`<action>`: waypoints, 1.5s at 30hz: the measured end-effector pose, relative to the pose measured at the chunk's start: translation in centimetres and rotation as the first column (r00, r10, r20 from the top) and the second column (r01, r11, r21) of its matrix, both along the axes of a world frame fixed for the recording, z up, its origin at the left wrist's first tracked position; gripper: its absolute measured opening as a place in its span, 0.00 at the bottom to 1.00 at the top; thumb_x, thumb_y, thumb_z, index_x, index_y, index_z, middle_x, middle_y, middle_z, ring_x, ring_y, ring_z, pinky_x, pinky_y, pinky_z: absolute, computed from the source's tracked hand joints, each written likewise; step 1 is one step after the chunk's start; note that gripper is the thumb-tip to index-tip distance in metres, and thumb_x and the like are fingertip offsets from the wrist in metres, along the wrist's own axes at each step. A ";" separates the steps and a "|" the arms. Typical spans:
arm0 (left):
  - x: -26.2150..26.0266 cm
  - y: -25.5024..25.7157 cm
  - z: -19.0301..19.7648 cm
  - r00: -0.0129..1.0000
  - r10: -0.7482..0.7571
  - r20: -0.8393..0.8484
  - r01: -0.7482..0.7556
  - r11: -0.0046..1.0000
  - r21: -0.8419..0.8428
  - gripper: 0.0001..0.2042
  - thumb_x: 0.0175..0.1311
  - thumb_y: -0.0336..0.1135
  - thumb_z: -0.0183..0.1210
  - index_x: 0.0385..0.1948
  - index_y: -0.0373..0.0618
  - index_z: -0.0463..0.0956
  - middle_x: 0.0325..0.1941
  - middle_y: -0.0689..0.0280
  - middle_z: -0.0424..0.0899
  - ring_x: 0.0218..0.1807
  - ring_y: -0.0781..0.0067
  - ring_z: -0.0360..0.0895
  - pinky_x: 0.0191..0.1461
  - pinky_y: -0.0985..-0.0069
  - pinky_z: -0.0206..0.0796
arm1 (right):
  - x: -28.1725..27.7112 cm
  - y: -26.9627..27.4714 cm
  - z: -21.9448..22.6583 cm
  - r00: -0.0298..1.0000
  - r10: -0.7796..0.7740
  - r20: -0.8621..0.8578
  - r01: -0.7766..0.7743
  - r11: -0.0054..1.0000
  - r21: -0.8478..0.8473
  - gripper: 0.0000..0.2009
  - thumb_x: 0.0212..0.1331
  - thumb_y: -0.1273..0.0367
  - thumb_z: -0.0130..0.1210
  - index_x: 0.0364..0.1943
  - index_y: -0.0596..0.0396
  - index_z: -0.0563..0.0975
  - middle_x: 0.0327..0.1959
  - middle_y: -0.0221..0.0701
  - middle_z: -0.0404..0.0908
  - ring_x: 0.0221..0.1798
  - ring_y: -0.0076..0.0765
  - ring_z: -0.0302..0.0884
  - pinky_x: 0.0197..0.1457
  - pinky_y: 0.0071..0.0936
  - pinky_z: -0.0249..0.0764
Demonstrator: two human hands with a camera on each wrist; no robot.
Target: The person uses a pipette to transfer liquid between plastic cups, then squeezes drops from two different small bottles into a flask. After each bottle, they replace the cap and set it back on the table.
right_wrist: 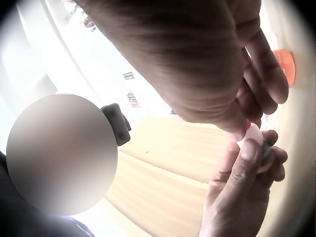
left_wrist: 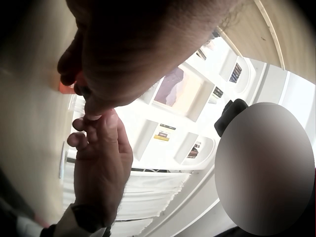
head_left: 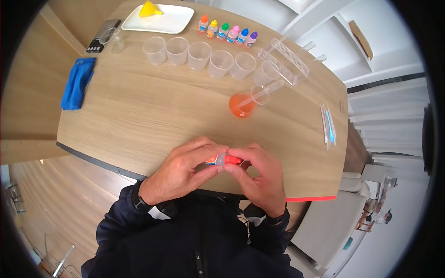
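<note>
Near the front of the table my left hand [head_left: 178, 167] grips the body of a small clear dropper bottle [head_left: 221, 160], which lies sideways with its red cap [head_left: 233, 160] to the right. Fingers and thumb of my right hand [head_left: 261, 178] pinch that end at the cap. In the right wrist view the left hand [right_wrist: 239, 190] holds the bottle [right_wrist: 253, 136] between thumb and fingers, while the right hand [right_wrist: 192, 64] hides most of the cap. Beyond the hands stands a flask with orange liquid [head_left: 241, 105], a clear tube [head_left: 273, 87] slanting from its mouth.
Several clear plastic cups [head_left: 199, 55] form a row behind, before several coloured dropper bottles [head_left: 232, 34]. A clear test tube rack [head_left: 289, 62] stands right of them. At the back left are a white tray [head_left: 178, 21], a yellow funnel [head_left: 149, 9] and a blue cloth [head_left: 78, 83]. Thin sticks [head_left: 327, 125] lie right.
</note>
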State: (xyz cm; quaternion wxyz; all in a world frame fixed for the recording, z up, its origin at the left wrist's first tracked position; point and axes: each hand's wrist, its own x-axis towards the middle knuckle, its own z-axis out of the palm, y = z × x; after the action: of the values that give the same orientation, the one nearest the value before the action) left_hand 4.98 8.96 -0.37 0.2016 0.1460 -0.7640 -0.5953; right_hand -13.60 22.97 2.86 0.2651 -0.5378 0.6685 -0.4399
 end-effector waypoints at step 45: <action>-10.3 -7.9 7.8 0.999 0.045 0.021 0.009 0.258 -0.966 0.20 0.61 0.20 0.66 0.57 0.37 0.83 0.50 0.58 0.84 0.50 0.53 0.83 0.54 0.60 0.79 | -4.0 5.0 -5.8 0.851 -0.388 0.354 0.417 0.909 -0.006 0.10 0.69 0.74 0.69 0.51 0.60 0.86 0.42 0.32 0.86 0.41 0.26 0.85 0.44 0.25 0.81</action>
State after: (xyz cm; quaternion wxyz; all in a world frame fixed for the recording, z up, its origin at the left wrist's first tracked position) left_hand -5.35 1.05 7.45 0.2387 0.0150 -0.9710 -0.0013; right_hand -17.56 27.97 -2.89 0.2577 -0.3107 0.6905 -0.6003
